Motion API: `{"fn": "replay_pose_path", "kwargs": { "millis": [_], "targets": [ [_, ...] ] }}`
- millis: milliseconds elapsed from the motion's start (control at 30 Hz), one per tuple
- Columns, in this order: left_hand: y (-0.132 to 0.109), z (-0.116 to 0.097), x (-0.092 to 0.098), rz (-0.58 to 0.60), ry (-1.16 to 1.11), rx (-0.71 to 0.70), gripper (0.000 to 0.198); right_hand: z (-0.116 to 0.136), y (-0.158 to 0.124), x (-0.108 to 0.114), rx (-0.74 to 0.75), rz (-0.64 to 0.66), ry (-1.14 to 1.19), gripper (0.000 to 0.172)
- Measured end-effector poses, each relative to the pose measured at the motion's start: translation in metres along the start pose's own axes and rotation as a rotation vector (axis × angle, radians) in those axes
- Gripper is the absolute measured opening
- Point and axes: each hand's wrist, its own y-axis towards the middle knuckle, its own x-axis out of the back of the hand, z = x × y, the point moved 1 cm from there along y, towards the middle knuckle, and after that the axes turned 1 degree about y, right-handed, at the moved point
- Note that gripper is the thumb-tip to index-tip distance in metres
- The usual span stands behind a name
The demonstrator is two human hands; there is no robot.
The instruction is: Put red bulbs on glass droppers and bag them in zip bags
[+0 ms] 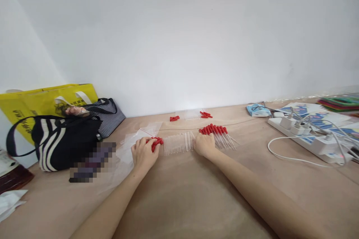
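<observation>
Slender clear tubes point(177, 144), rounded red bulbs point(212, 129)

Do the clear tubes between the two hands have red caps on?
No, the clear tubes are bare; red caps sit on those beside the right hand.

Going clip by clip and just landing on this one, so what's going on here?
A person works bare-handed at a table. The left hand is at a small pile of red pieces, beside a row of thin clear tubes. The right hand is at the other end of that row; whether it grips a tube can't be made out. Just to its right lies a group of red-ended tubes. Two small red clusters lie near the wall.
</observation>
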Motion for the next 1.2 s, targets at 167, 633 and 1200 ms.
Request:
{"fn": "replay_pose_path", "kwargs": {
  "millis": [167, 633, 1200],
  "targets": [
    [0.007, 0.008, -0.006, 0.029, 0.048, 0.099, 0.023, -0.013, -0.021, 0.007, 0.073, -0.069, -0.019, 0.026],
    [-0.008, -0.018, 0.005, -0.096, -0.286, -0.129, 0.012, -0.062, -0.064, -0.008, 0.527, -0.295, 0.217, 0.024],
    [-0.035, -0.058, 0.0, 0.285, -0.615, -0.399, 0.018, -0.05, -0.072, -0.007, 0.601, -0.24, 0.344, 0.009]
  ]
}}
